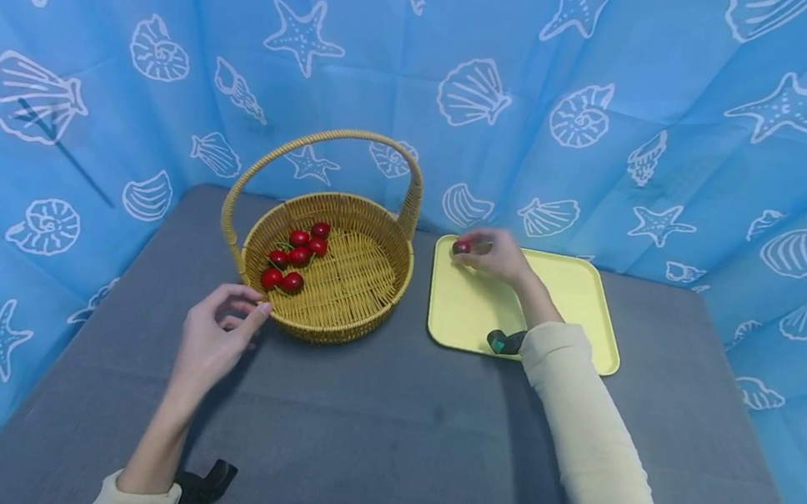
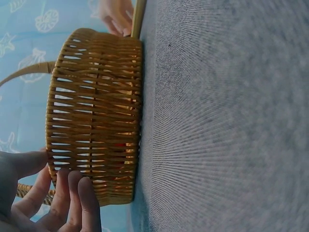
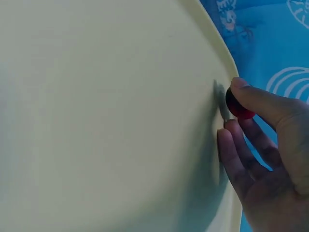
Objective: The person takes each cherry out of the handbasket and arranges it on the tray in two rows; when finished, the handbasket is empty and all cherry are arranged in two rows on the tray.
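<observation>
My right hand (image 1: 497,257) pinches a dark red cherry (image 3: 240,105) between thumb and fingers, over the back left corner of the yellow tray (image 1: 559,275). In the right wrist view its fingertips are right by the tray's edge. My left hand (image 1: 217,338) grips the rim of the round wicker basket (image 1: 319,326) at its front left, thumb over the top edge and fingers along the outer wall, as the left wrist view shows. Several red cherries (image 1: 300,256) lie together on the left side of the basket's floor.
The basket's tall arched handle (image 1: 327,135) rises over its back. Basket and tray stand side by side on a grey cloth-covered table (image 1: 380,442). A blue curtain (image 1: 397,58) with white shells and starfish hangs behind and at both sides.
</observation>
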`<state>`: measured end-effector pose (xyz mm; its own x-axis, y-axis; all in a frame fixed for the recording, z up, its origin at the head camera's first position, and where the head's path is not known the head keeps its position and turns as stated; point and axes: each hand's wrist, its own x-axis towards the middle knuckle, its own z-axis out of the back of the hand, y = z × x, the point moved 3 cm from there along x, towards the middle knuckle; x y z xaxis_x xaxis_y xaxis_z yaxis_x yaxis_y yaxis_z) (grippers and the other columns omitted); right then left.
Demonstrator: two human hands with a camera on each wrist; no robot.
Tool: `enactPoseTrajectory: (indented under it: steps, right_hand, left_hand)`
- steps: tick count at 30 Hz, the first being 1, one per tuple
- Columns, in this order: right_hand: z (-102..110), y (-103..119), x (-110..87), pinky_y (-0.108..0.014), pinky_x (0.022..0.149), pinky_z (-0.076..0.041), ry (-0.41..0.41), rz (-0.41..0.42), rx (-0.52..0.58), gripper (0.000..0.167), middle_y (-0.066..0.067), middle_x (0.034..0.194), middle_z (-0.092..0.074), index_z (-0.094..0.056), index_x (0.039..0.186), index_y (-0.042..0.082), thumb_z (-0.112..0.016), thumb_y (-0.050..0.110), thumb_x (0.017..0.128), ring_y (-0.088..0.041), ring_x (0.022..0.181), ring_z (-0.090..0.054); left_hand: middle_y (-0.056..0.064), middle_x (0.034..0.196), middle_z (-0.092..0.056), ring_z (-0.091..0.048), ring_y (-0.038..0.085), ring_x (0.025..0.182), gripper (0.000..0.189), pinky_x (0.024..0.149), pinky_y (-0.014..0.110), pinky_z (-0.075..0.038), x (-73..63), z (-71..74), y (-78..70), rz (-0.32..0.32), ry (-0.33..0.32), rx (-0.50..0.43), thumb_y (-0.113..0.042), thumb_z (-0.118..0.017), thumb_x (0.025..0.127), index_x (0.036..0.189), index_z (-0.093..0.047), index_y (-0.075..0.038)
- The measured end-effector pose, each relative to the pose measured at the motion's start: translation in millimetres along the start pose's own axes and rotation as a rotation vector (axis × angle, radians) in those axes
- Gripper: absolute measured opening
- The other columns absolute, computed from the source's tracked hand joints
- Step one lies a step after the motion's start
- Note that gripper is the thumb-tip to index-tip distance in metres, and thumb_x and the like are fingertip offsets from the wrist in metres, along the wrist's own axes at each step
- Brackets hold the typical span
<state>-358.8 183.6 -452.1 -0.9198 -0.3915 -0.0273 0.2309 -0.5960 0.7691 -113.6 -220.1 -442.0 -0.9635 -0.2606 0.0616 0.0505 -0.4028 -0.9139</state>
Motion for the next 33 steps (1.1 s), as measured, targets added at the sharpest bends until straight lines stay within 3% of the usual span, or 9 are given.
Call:
enactPoseTrajectory:
  steps: [4, 11, 19, 26, 33]
  right_hand:
    - [-2, -3, 1.4, -0.022, 0.076, -0.061, -0.007, 0.002, -0.051, 0.041, -0.026, 0.122, -0.077, -0.073, 0.128, -0.003, -0.087, 0.014, 0.093, -0.031, 0.102, -0.077]
    - [-3, -6, -0.6, -0.042, 0.096, -0.066, 0.028, -0.023, -0.037, 0.045, -0.028, 0.132, -0.074, -0.069, 0.137, -0.001, -0.082, 0.018, 0.098, -0.044, 0.121, -0.074]
    - [11, -11, -11.9, -0.041, 0.095, -0.068, 0.04, -0.028, 0.06, 0.048, -0.03, 0.141, -0.066, -0.064, 0.143, -0.003, -0.077, 0.018, 0.103, -0.049, 0.129, -0.07]
    - [38, -27, -25.4, -0.041, 0.098, -0.065, -0.048, -0.072, 0.007, 0.045, -0.029, 0.146, -0.065, -0.065, 0.144, 0.0, -0.072, 0.025, 0.106, -0.047, 0.132, -0.067]
    - [53, -41, -29.5, -0.046, 0.097, -0.067, -0.028, -0.127, -0.028, 0.05, -0.03, 0.155, -0.059, -0.06, 0.15, -0.001, -0.069, 0.025, 0.108, -0.05, 0.135, -0.065]
  left_hand:
    - [0.02, 0.111, -0.073, -0.075, 0.016, 0.076, 0.034, 0.065, 0.03, -0.067, -0.2, 0.2, 0.3, -0.005, -0.001, 0.002, -0.029, -0.076, 0.104, 0.126, -0.067, -0.005]
    - [0.019, 0.112, -0.074, -0.075, 0.015, 0.076, 0.035, 0.065, 0.029, -0.067, -0.7, 0.6, -0.2, -0.009, -0.002, 0.002, -0.03, -0.077, 0.104, 0.127, -0.067, -0.006]
    - [0.02, 0.111, -0.073, -0.075, 0.016, 0.075, 0.033, 0.065, 0.032, -0.068, -1.9, 2.5, 1.2, 0.01, -0.002, -0.008, -0.03, -0.076, 0.104, 0.126, -0.068, -0.007]
    - [0.02, 0.111, -0.073, -0.075, 0.017, 0.076, 0.034, 0.065, 0.031, -0.067, -1.0, 2.5, 1.4, 0.014, 0.002, -0.013, -0.031, -0.076, 0.104, 0.126, -0.068, -0.006]
    - [0.02, 0.113, -0.073, -0.075, 0.016, 0.077, 0.034, 0.065, 0.031, -0.068, 0.8, 1.6, 0.4, 0.019, 0.014, -0.01, -0.032, -0.076, 0.104, 0.126, -0.068, -0.008]
